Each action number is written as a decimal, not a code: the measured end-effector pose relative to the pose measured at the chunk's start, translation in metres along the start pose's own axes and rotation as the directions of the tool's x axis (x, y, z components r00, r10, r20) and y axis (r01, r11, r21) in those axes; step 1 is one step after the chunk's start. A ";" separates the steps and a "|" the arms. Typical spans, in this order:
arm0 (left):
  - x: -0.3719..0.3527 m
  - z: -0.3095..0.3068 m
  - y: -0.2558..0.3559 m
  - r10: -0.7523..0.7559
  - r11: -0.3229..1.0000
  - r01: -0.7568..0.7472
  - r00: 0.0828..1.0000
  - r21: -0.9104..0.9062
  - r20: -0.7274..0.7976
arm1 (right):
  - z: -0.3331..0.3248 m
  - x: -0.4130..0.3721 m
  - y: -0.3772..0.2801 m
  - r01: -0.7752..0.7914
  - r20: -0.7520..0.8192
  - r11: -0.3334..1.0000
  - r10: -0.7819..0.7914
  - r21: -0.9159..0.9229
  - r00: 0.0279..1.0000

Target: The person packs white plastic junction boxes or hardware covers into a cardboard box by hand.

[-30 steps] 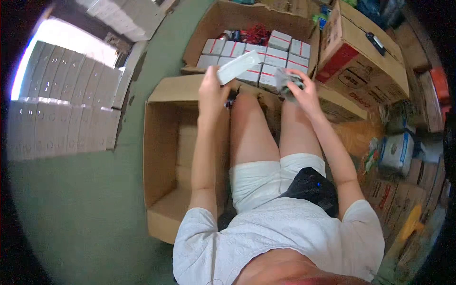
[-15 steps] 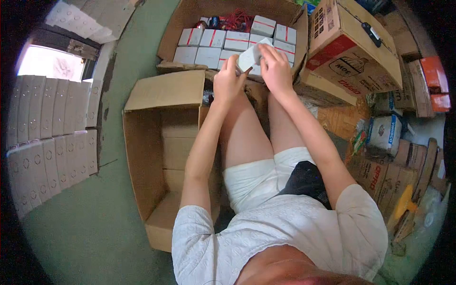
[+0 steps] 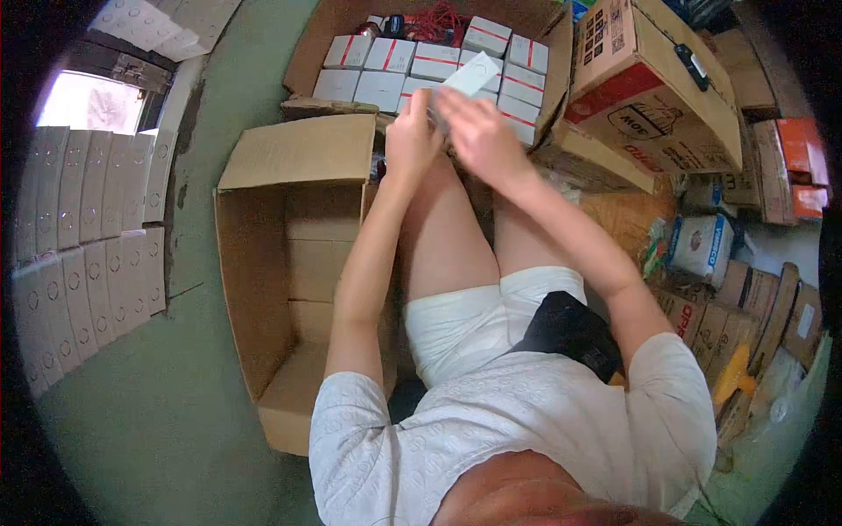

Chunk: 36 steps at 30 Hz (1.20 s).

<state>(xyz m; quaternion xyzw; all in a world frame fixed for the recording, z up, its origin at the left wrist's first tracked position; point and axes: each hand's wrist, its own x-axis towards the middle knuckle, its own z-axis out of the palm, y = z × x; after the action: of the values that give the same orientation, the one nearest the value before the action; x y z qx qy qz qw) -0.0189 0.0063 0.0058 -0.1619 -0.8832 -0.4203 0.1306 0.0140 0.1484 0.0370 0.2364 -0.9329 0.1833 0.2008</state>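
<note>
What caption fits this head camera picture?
Left hand holds a small white box, right hand beside it, by a carton of white boxes.

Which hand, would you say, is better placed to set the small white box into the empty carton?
Probably the left hand: it holds the small white box, and the empty carton lies on its side, beside the left leg. The right hand would have to cross over.

One head-worn camera, wide-angle with dark rounded edges, looks steeply down and forward. The person's lap fills the near centre. The left hand [image 3: 410,140], right hand [image 3: 478,131] and a small white box [image 3: 471,74] sit close ahead, with an empty open carton [image 3: 263,263] to the left.
</note>
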 end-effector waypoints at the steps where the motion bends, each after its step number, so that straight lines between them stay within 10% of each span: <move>1: 0.000 0.001 -0.005 0.011 1.000 -0.011 0.999 0.007 -0.033 | -0.002 0.000 -0.011 0.048 -0.013 0.999 -0.048 0.007 0.999; 7: -0.002 -0.005 0.008 -0.046 0.999 0.046 0.999 -0.017 -0.016 | 0.002 0.026 0.034 -0.170 -0.062 0.969 0.162 -0.180 0.985; 15: -0.003 -0.002 0.002 -0.044 0.991 0.041 0.999 -0.124 -0.019 | -0.012 0.012 0.017 0.159 -0.081 0.981 -0.168 -0.111 0.982; 18: -0.003 -0.004 0.013 -0.075 0.993 0.071 0.997 -0.097 -0.033 | -0.011 0.025 0.050 -0.291 -0.158 0.947 0.270 -0.133 0.950; 26: 0.000 -0.003 -0.007 0.004 0.999 -0.008 0.994 -0.036 -0.109 | 0.006 0.005 -0.007 0.060 -0.081 0.997 -0.057 0.041 0.995; 29: 0.000 -0.004 0.008 -0.084 0.989 0.076 0.994 -0.128 -0.063 | 0.000 0.020 0.025 0.005 -0.168 1.000 -0.005 -0.003 0.986; 31: -0.004 -0.002 0.017 -0.062 0.993 0.051 0.994 -0.108 -0.095 | -0.006 0.029 0.043 -0.350 -0.313 0.937 0.333 0.003 0.889; 36: -0.006 0.003 0.009 -0.065 0.989 0.056 0.996 -0.139 -0.060 | -0.001 0.001 0.015 -0.040 -0.135 0.998 0.033 -0.045 0.990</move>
<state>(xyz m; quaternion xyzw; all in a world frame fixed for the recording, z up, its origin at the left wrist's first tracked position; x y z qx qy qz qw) -0.0104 0.0131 0.0087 -0.1300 -0.8520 -0.4890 0.1345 0.0054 0.1608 0.0344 0.2016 -0.9255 0.1804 0.2652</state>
